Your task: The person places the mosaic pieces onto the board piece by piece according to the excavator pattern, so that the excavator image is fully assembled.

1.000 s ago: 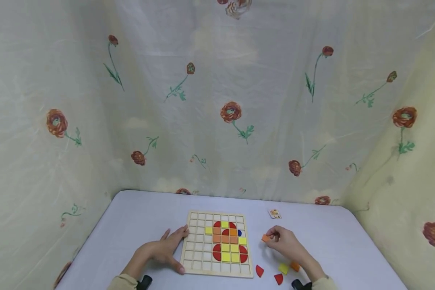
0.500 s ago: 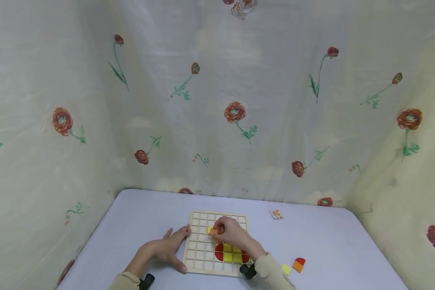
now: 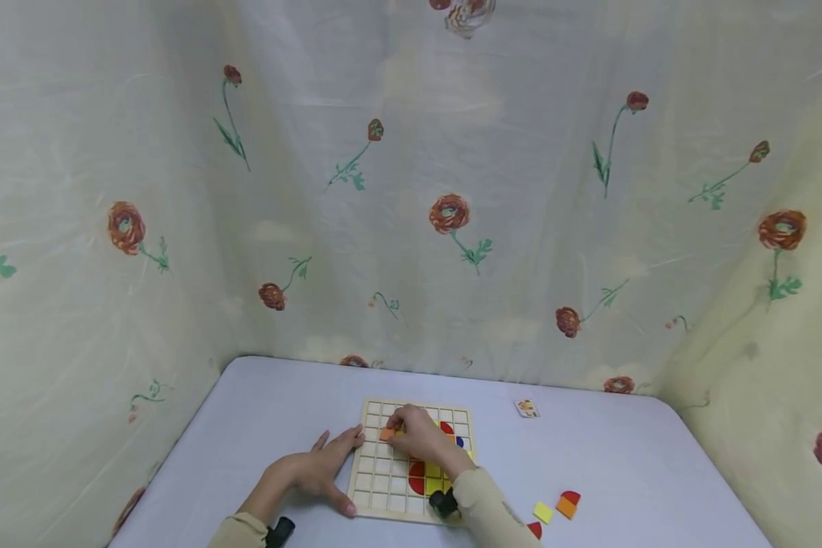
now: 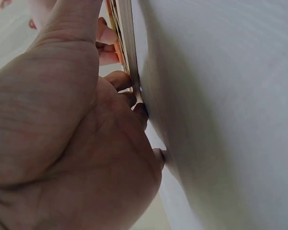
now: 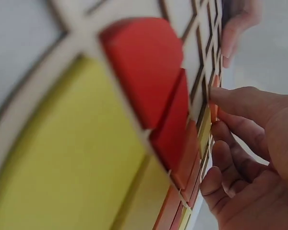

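A wooden grid board [image 3: 377, 502] lies on the table, several of its cells filled with red, yellow and orange tiles. My left hand [image 3: 318, 469] rests at the board's left edge, fingers spread and touching the frame; in the left wrist view the left hand [image 4: 91, 143] has its fingertips against the board's side. My right hand [image 3: 421, 438] reaches over the board and pinches an orange square tile [image 3: 387, 434] at a cell left of a yellow tile. In the right wrist view, thumb and finger hold this orange tile [image 5: 214, 103] edge-on. The right hand and forearm hide part of the board.
Right of the board lie a yellow square tile [image 3: 543, 512], an orange tile [image 3: 565, 508] touching a red quarter-round, and another red piece [image 3: 536, 529] beside the sleeve. A small picture card [image 3: 527, 409] lies farther back. Flowered curtains [image 3: 411, 228] surround the table.
My right hand has carried the orange tile leftward from the table onto the board, then slightly farther left. My left hand stays at the board's edge. The head view has shifted slightly.
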Tool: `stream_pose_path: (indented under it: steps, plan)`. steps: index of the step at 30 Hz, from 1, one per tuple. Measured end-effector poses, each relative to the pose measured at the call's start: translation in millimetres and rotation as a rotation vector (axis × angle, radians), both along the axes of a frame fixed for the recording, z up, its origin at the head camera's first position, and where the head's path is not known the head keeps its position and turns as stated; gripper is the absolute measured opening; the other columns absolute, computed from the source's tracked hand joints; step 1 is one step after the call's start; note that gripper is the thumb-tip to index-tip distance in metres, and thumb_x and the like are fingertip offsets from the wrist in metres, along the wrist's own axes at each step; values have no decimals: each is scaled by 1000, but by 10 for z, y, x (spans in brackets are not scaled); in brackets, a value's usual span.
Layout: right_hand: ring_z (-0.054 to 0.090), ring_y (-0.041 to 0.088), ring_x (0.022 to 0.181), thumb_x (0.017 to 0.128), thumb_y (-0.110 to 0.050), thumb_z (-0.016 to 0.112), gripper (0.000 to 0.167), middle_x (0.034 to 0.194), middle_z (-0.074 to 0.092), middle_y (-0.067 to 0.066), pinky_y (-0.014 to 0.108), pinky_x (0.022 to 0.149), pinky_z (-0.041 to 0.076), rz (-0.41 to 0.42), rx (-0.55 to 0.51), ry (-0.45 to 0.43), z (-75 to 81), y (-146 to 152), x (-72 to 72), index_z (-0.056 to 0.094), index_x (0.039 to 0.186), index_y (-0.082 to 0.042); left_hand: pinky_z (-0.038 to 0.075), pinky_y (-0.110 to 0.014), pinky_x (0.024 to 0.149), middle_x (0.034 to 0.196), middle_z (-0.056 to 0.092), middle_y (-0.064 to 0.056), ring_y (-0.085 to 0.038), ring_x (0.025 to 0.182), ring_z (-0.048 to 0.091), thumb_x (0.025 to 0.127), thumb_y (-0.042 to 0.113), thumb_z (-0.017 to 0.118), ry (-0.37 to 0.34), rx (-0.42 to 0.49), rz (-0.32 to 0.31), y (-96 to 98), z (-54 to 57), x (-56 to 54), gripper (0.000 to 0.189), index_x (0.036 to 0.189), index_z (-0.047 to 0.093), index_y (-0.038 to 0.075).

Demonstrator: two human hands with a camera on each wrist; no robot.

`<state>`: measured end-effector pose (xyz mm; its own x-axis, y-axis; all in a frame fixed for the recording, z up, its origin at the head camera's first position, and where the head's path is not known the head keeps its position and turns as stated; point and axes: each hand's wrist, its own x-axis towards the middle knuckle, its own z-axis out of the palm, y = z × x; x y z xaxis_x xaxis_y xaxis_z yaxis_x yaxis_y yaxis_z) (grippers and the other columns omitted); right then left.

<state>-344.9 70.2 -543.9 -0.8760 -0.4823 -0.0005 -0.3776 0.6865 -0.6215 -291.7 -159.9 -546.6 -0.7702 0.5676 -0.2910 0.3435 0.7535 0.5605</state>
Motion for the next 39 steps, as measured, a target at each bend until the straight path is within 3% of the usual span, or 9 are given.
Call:
stream_pose_path:
  steps: [6,10,15,18,22,28,32,39]
  plan:
    - [54,8,79,85,-14,72,12,95,64,-1,23,72,50,30,12,12,14,-2,-19,70,97,-12,-3,-58,121,163,6,-12,-31,151,6,62,57,83,-4,-4,8,2,-26,-16,118,152,22,10]
    - [55,12,84,85,-17,72,20,99,64,0,26,76,51,25,-2,24,61,40,37,70,104,-10,-4,-58,121,163,7,-13,-32,151,7,62,57,83,-2,-4,6,13,-13,-14,118,152,22,10]
    - [56,19,94,87,-19,71,29,107,63,4,27,77,51,6,-121,18,186,285,250,65,113,-8,-4,-58,121,163,8,-12,-32,150,7,61,59,82,5,-4,9,25,-11,-7,121,152,20,10]
    - [55,22,95,88,-16,69,27,108,64,7,25,74,49,22,-185,-42,264,534,401,62,113,-7,-4,-58,120,163,9,-13,-32,150,8,58,62,82,2,2,19,20,5,3,123,152,21,10]
    - [52,23,98,87,-11,68,27,110,62,9,26,73,45,22,-170,-141,327,971,586,60,112,-7,-4,-60,119,162,9,-16,-35,150,8,56,63,82,-5,20,17,11,40,20,125,151,22,9]
    - [48,19,96,84,-11,70,31,107,60,4,24,70,41,-91,-123,-222,257,1709,856,58,113,-10,-5,-59,120,163,8,-14,-33,150,7,59,60,83,-12,6,26,18,42,36,122,152,22,9]
    - [48,16,89,83,-9,70,34,103,58,8,21,66,42,-155,-125,-210,176,2210,1025,57,113,-3,-4,-58,121,163,8,-13,-33,150,8,60,57,84,-14,-5,34,32,19,36,119,152,24,10]
    - [50,13,84,79,-13,76,39,98,61,4,21,64,44,-433,-33,-152,57,2787,1136,59,112,-1,-5,-57,121,163,8,-13,-32,150,8,58,60,83,-2,10,36,24,-28,2,122,151,24,10]
